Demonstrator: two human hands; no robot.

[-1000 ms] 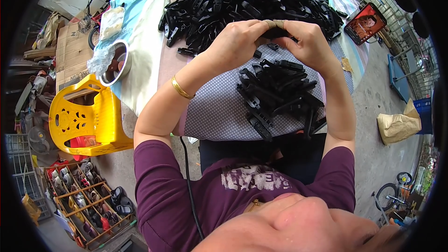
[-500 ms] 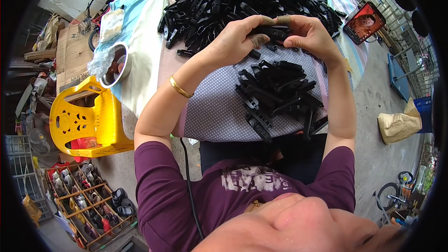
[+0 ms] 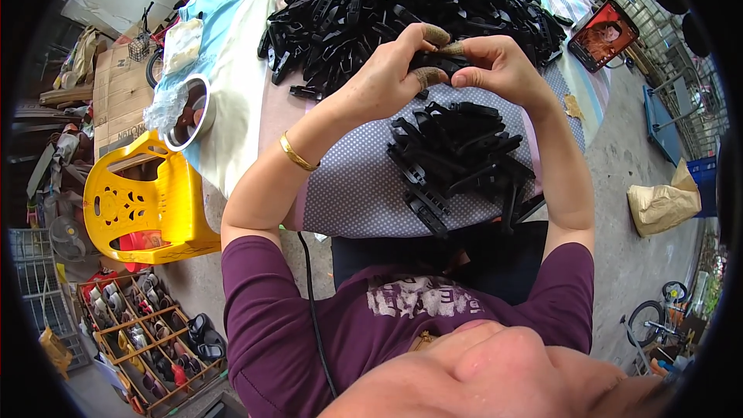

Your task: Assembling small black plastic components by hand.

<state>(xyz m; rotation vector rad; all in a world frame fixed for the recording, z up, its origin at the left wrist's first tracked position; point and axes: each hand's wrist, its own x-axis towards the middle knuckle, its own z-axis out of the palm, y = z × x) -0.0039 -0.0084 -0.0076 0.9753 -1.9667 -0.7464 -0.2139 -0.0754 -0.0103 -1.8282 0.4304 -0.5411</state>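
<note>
Between my hands is a small black plastic part [image 3: 443, 62], mostly hidden by the fingers. My left hand [image 3: 395, 68] pinches it from the left; its thumb and forefinger wear brownish finger covers. From the right, my right hand [image 3: 499, 70] grips the same part, with a similar cover on the forefinger and a bare thumb. Both hands are at the near edge of a large heap of black plastic parts [image 3: 356, 23]. Closer to me, a smaller pile of black clip-like parts [image 3: 457, 159] lies on the dotted cloth [image 3: 340, 178].
A phone [image 3: 604, 35] stands at the table's right side. To the left are a metal bowl [image 3: 207, 120] with round brown things in it, a plastic bag [image 3: 166, 104] and a yellow chair [image 3: 174, 193]. A shoe rack [image 3: 147, 333] is at lower left, a brown sack [image 3: 658, 205] at right.
Both hands have shifted slightly and drawn closer around the black part, the fingers now covering more of it. The two piles look the same.
</note>
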